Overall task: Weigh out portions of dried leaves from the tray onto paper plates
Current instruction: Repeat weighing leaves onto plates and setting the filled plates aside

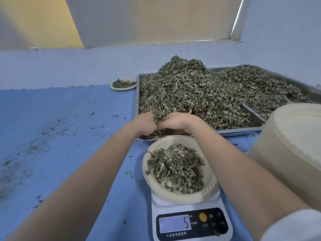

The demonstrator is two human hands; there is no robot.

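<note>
A metal tray holds a tall heap of dried leaves. Both hands are dug into the heap's near edge. My left hand and my right hand curl together round a clump of leaves between them. Just in front of the hands, a paper plate with a small pile of leaves sits on a white digital scale. Its display shows the digit 5. A second paper plate, filled with leaves, lies at the tray's far left corner.
A tall stack of cream paper plates stands at the right, close to my right forearm. A second tray with leaves lies behind it. Leaf crumbs are scattered over the blue table on the left. A pale wall runs along the back.
</note>
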